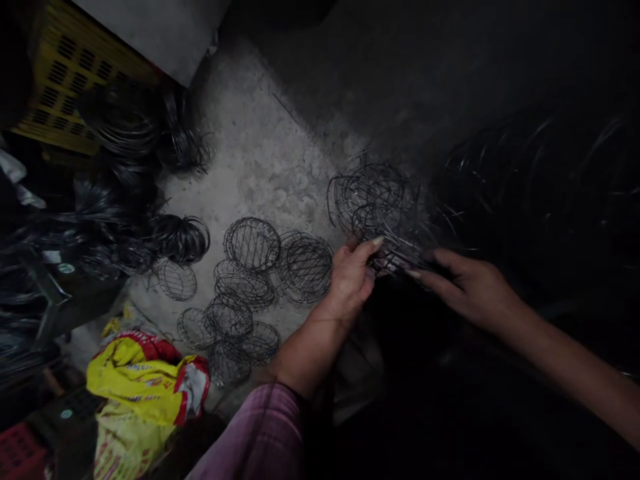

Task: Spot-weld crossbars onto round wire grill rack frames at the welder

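Notably, we hold the loose wires [400, 253] from two sides, presumably because thin strands would slip or spring apart under a single grip. Our left hand [353, 270] pinches them with the thumb laid over the top and the fingers curled beneath; our right hand [457, 280] pinches the opposite end between thumb and fingers, probably to keep it in line. The wires sit between both hands, above the dark area at the lower centre. Just beyond them is a tangle of wire [370, 190]; we cannot tell whether it joins the held strands. To the left, round wire baskets [253, 245] lie overlapping on the concrete floor [280, 180], near enough to suggest a drop area within easy reach. Coils of wire [183, 239] are gathered farther left, apparently bunched to limit snagging, between a yellow crate [65, 77] and a plastic bag [143, 380].
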